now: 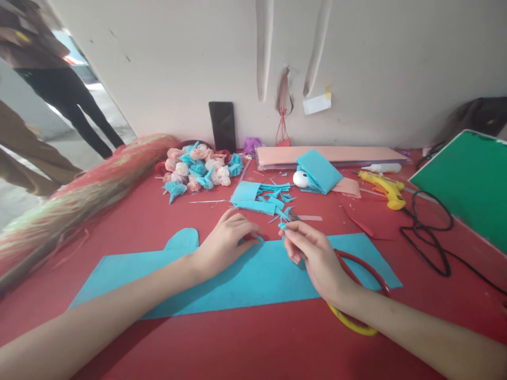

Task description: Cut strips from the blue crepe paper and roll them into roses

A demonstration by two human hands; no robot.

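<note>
My right hand (pixel 311 250) pinches a tiny rolled blue paper bud (pixel 282 226) between thumb and fingertips. To its left, my left hand (pixel 225 243) rests over a long blue crepe paper sheet (pixel 237 285). Its thumb and fingers close on a small blue paper piece (pixel 260 239), mostly hidden by the fingertips. Scissors (pixel 352 323) with a red and yellow handle lie beneath my right hand and wrist. From behind the sheet's left part sticks out a rounded blue paper piece (pixel 182 239). Blue paper scraps (pixel 273 200) lie beyond my hands.
Paper roses (pixel 198 163) are heaped at the back left near a leaning phone (pixel 222 126). A folded blue paper packet (pixel 320 171) rests by a white earbud case (pixel 301 178). Rightward are a yellow glue gun (pixel 384 189), its black cord (pixel 425 243) and a green board (pixel 467 184). People (pixel 59 79) stand left.
</note>
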